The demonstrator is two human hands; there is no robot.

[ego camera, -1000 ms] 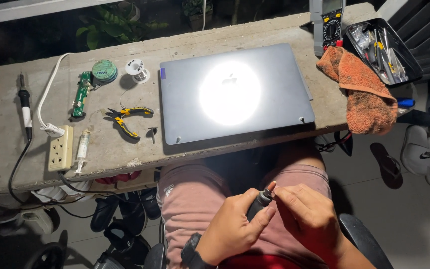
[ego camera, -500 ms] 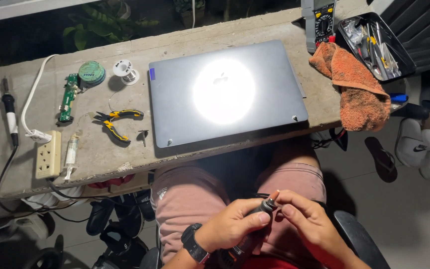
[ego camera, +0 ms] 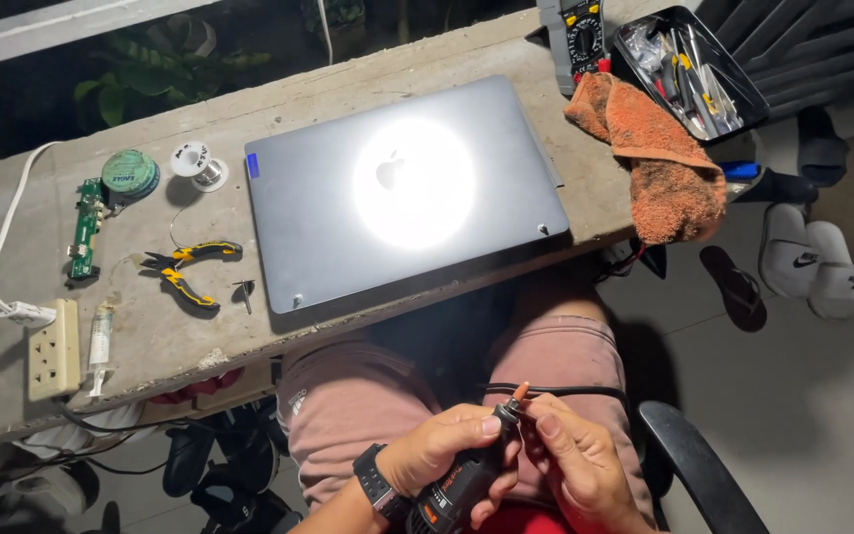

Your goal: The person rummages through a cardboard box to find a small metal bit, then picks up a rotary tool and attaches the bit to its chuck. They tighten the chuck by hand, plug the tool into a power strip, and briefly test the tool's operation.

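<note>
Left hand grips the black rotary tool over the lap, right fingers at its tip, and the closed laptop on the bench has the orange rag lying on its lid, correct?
Not quite. The head view shows the orange rag lying on the bench right of the closed laptop, not on its lid. The left hand does grip the rotary tool, right hand fingers at its tip.

We are looking down at a rough concrete bench (ego camera: 368, 74) running from nine to one o'clock, a bright lamp glare shining at its middle. Pale floor (ego camera: 822, 396) is spreading at four o'clock; dark plants (ego camera: 165, 59) are sitting at eleven.
</note>
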